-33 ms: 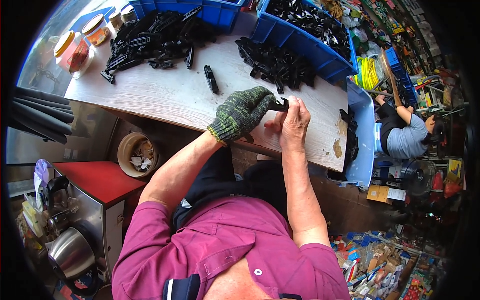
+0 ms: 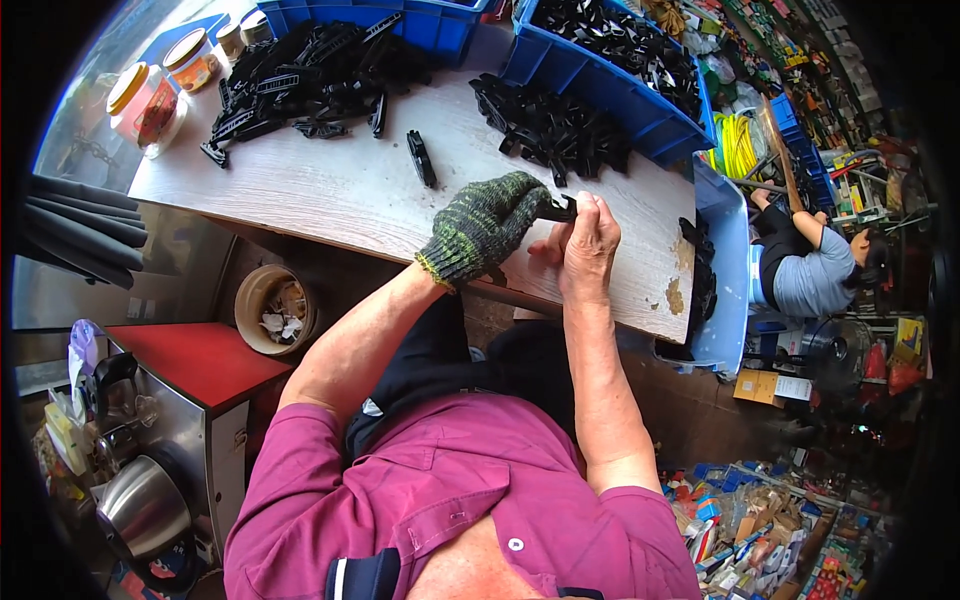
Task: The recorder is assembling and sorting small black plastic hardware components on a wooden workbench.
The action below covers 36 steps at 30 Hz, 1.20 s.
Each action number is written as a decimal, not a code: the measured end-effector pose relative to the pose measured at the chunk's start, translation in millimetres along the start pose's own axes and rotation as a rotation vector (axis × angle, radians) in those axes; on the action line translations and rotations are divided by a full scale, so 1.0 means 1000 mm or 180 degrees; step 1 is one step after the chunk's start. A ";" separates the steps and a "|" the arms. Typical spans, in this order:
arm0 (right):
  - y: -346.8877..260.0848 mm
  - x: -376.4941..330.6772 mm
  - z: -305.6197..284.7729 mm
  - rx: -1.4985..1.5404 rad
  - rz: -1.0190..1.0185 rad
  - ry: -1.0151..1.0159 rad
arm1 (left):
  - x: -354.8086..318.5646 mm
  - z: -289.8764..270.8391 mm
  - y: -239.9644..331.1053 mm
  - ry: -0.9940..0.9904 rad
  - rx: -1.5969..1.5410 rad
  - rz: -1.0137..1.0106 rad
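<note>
My left hand (image 2: pixel 485 228), in a dark green knitted glove, is closed on a small black plastic part (image 2: pixel 560 210) above the table's front edge. The bare fingers of my right hand (image 2: pixel 588 245) pinch the other end of the same part, most of which the fingers hide. On the table (image 2: pixel 370 200) beyond the glove lies a single long black plastic piece (image 2: pixel 421 159). A large heap of similar long black pieces (image 2: pixel 310 75) spreads at the far left. Behind my hands sits a second heap of smaller black parts (image 2: pixel 555 125).
Blue crates (image 2: pixel 610 95) of black parts line the far edge. A lighter blue bin (image 2: pixel 722 260) adjoins the right end. Lidded jars (image 2: pixel 145 105) stand far left. Below the table are a waste bucket (image 2: pixel 275 310) and a red-topped cabinet (image 2: pixel 200 360). Another person (image 2: pixel 815 270) is at the right.
</note>
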State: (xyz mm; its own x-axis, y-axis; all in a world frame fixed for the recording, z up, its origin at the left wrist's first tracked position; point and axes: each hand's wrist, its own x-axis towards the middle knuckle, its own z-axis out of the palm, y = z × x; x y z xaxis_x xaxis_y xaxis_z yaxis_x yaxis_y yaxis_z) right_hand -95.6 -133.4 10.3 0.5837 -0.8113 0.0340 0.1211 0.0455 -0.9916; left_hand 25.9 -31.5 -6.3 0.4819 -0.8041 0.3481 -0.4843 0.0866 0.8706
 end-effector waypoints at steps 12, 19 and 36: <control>0.013 0.009 -0.011 -0.1064 -0.1168 0.0410 | -0.014 0.065 0.009 0.0984 0.1669 0.0971; 0.011 0.006 -0.013 -0.0713 -0.0684 0.0380 | -0.013 0.058 0.020 0.0369 0.1227 0.0300; -0.046 0.047 -0.153 0.0186 0.0383 0.3127 | 0.060 -0.004 -0.013 0.0654 0.2176 0.0026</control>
State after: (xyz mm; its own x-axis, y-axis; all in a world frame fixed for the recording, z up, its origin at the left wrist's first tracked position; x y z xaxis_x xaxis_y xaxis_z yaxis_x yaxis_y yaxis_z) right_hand -197.2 -262.6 38.7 -0.3271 -0.9211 -0.2112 0.1597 0.1665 -0.9730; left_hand 64.4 -78.9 4.6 0.5716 -0.6721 0.4707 -0.8055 -0.3501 0.4782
